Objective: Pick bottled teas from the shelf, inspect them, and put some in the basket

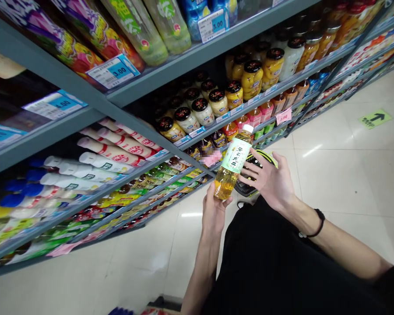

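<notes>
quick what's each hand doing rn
Left hand: closed around the base of the tea bottle, holding it up.
Right hand: open, fingers spread, fingertips at the bottle's side.

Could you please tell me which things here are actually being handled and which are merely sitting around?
In hand:
- tea bottle, amber drink, pale green label, white cap
- left hand, gripping the bottle's base
- right hand, open, fingers at the bottle's side

Lying about:
- jars of canned fruit on the shelves
- white bottles lying on a lower shelf
- price tag
- green floor arrow
</notes>
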Demonstrator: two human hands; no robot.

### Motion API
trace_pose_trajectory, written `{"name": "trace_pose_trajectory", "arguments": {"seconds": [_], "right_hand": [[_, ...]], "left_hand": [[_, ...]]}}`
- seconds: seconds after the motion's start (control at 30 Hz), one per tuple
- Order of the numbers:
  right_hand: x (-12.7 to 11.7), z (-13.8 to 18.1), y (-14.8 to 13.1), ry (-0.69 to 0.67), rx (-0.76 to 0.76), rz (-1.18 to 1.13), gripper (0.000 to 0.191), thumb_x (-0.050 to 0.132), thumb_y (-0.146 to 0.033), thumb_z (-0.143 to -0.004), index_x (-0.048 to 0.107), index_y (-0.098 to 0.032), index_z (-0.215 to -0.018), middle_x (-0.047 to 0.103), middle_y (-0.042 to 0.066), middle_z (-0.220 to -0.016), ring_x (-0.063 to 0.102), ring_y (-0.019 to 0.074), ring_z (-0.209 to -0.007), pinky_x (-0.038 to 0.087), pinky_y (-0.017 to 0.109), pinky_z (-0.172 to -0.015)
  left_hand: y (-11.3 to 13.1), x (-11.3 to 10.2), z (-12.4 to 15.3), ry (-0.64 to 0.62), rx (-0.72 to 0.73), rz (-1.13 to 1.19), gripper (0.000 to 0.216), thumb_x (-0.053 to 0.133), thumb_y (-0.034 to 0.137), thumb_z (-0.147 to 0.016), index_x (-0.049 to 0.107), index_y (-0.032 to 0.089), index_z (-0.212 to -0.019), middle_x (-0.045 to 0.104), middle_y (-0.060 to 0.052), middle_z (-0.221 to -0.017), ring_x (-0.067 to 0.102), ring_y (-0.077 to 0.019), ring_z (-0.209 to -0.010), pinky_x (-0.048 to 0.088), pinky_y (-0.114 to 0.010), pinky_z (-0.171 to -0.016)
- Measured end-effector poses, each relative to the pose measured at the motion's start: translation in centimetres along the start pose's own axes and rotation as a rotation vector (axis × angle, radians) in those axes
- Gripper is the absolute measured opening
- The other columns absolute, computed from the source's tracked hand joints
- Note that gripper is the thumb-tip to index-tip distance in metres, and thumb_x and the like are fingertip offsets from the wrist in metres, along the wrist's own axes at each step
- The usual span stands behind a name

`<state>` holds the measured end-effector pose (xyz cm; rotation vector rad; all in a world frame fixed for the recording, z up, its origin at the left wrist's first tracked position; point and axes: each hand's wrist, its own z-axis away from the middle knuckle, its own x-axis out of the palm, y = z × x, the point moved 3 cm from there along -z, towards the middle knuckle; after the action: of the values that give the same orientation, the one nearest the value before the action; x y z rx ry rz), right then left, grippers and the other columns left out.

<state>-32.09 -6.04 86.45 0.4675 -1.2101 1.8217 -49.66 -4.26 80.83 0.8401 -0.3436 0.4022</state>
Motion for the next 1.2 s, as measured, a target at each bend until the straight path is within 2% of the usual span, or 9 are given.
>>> {"name": "trace_pose_trajectory", "arguments": {"seconds": [0.17, 0.33, 0.47, 0.57, 0.67, 0.8, 0.9, 1.1, 1.2], "right_hand": [[-0.3, 0.6, -1.4, 0.004, 0.029, 0.013, 0.067, 0.031, -0.06, -0.104, 0.054, -0.018, -0.15, 0.073, 0.016, -0.127, 0.07, 0.0296, -0.115, 0.047, 0.052, -0.114], [-0.6, 1.2, -2.1, -0.099, -0.035, 0.048, 0.063, 0.047, -0.061, -0.1, 0.063, -0.013, -0.137, 0.074, 0.02, -0.127, 0.071, 0.033, -0.119, 0.043, 0.054, -0.119], [-0.5, 1.5, -2.8, -0.207, -0.084, 0.148, 0.065, 0.057, -0.066, -0.097, 0.072, -0.013, -0.131, 0.074, 0.019, -0.128, 0.071, 0.0353, -0.12, 0.042, 0.055, -0.12], [-0.4, 2.1, -3.8, -0.271, -0.158, 0.221, 0.062, 0.06, -0.066, -0.098, 0.079, -0.014, -0.124, 0.076, 0.018, -0.125, 0.073, 0.0362, -0.118, 0.042, 0.057, -0.12], [-0.9, 2.7, -4.7, -0.291, -0.255, 0.291, 0.054, 0.058, -0.061, -0.102, 0.081, -0.017, -0.123, 0.077, 0.015, -0.122, 0.072, 0.0358, -0.119, 0.043, 0.058, -0.121], [-2.7, 3.0, -5.5, -0.256, -0.397, 0.416, 0.038, 0.059, -0.051, -0.106, 0.082, -0.026, -0.124, 0.078, 0.01, -0.121, 0.071, 0.0334, -0.123, 0.04, 0.057, -0.124], [-3.7, 2.9, -6.1, -0.298, -0.404, 0.323, 0.032, 0.06, -0.051, -0.106, 0.083, -0.034, -0.119, 0.078, 0.005, -0.122, 0.071, 0.0328, -0.123, 0.041, 0.057, -0.123], [-4.5, 2.4, -8.7, -0.449, -0.382, 0.108, 0.058, 0.045, -0.067, -0.103, 0.084, -0.026, -0.116, 0.077, 0.009, -0.123, 0.062, 0.0376, -0.133, 0.033, 0.059, -0.125], [-5.7, 1.7, -10.1, -0.451, -0.352, 0.024, 0.062, 0.045, -0.067, -0.102, 0.085, -0.021, -0.11, 0.077, 0.012, -0.12, 0.06, 0.0379, -0.135, 0.032, 0.059, -0.125]], "left_hand": [[-0.3, 1.0, -0.9, 0.019, -0.265, 0.162, 0.037, 0.048, 0.041, -0.112, 0.069, 0.012, -0.121, 0.074, -0.011, -0.106, 0.075, -0.0178, -0.079, 0.057, -0.015, -0.046], [-0.6, 1.3, -1.8, -0.075, -0.379, 0.272, 0.047, 0.039, 0.047, -0.113, 0.066, 0.01, -0.12, 0.071, -0.012, -0.096, 0.072, -0.0161, -0.074, 0.049, -0.011, -0.038], [-1.0, 1.1, -2.7, -0.177, -0.355, 0.266, 0.045, 0.064, 0.054, -0.1, 0.066, 0.011, -0.113, 0.068, -0.011, -0.096, 0.068, -0.0155, -0.074, 0.045, -0.01, -0.037], [-1.3, 1.6, -3.5, -0.311, -0.32, 0.225, 0.059, 0.089, 0.056, -0.076, 0.067, 0.011, -0.108, 0.067, -0.009, -0.095, 0.064, -0.015, -0.074, 0.041, -0.01, -0.036], [-1.8, 2.5, -4.1, -0.37, -0.309, 0.18, 0.073, 0.097, 0.059, -0.061, 0.068, 0.012, -0.108, 0.067, -0.009, -0.094, 0.063, -0.0161, -0.075, 0.039, -0.011, -0.037], [-2.4, 3.6, -4.8, -0.286, -0.156, 0.104, 0.069, 0.095, 0.061, -0.058, 0.07, 0.017, -0.106, 0.07, -0.01, -0.1, 0.064, -0.02, -0.079, 0.04, -0.015, -0.041], [-2.5, 4.5, -5.1, -0.296, 0.043, 0.05, 0.079, 0.098, 0.067, -0.047, 0.072, 0.02, -0.103, 0.072, -0.01, -0.103, 0.065, -0.0222, -0.081, 0.045, -0.02, -0.045], [-2.4, 7.4, -6.3, -0.456, 0.342, -0.019, 0.07, 0.101, 0.062, -0.053, 0.077, 0.023, -0.106, 0.074, -0.007, -0.108, 0.071, -0.0226, -0.1, 0.061, -0.029, -0.083], [-2.6, 9.1, -7.2, -0.508, 0.445, -0.077, 0.069, 0.1, 0.06, -0.055, 0.077, 0.023, -0.108, 0.076, -0.008, -0.109, 0.074, -0.024, -0.1, 0.063, -0.033, -0.087]]}}
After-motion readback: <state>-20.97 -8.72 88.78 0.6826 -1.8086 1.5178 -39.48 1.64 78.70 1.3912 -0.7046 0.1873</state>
